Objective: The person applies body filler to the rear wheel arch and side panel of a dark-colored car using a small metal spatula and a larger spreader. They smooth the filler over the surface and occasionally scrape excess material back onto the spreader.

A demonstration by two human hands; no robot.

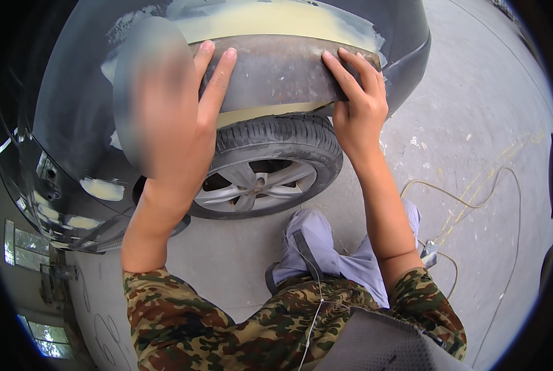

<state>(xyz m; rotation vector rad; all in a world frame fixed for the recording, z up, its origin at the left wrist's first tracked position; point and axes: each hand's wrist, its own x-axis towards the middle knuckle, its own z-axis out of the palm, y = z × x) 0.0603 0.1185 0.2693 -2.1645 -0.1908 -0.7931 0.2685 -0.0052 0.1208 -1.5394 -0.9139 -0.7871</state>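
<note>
A wide dark grey, brown-stained sheet point(270, 71), curved and flexible-looking, lies against the car's fender point(78, 93) above the wheel arch. Yellowish body filler point(276, 21) shows above its top edge and in a thin strip below it. At the sheet's left end is my left hand point(183, 117), two fingertips near the top edge; a blurred oval covers much of this hand. My right hand point(360, 93) grips the right end, fingers apart on its face and near its upper edge. Its thumb sits at the lower edge, partly hidden.
Below the sheet stands the front tyre point(276, 139) with a silver spoked wheel point(258, 185). A thin hose point(517, 204) loops across the grey floor point(468, 111) at the right. More filler patches point(103, 189) mark the dark bumper at the left.
</note>
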